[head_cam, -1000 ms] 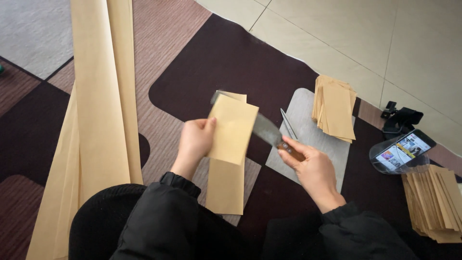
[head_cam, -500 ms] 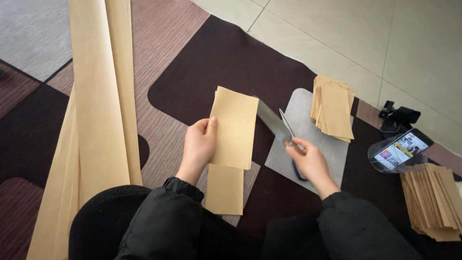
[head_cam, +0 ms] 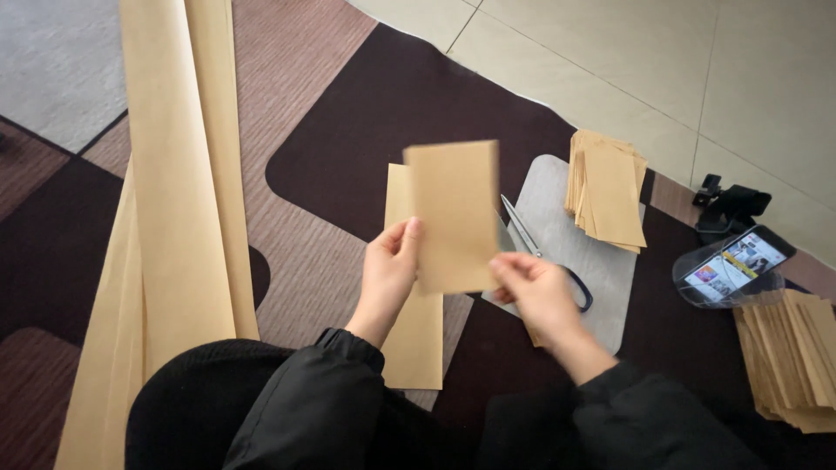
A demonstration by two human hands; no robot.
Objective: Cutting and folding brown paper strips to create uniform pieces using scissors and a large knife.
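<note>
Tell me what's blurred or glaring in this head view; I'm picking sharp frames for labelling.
Head view: the cut paper piece held by both hands is motion-blurred, its edges soft; the right hand is smeared too, the left hand less so. The scissors, the paper stack and the phone stay fairly sharp. Lighting is soft and even, with no hard glare.

Single head view, worn on person's head, looking steeply down and forward over lap. Close: hands [head_cam: 461,278] mid-frame, sleeves at bottom edge. Rug [head_cam: 366,113] fills most of frame, tiled floor [head_cam: 679,61] at top right. Slight tilt, floor lines run diagonally. No second view to overlap.
</note>
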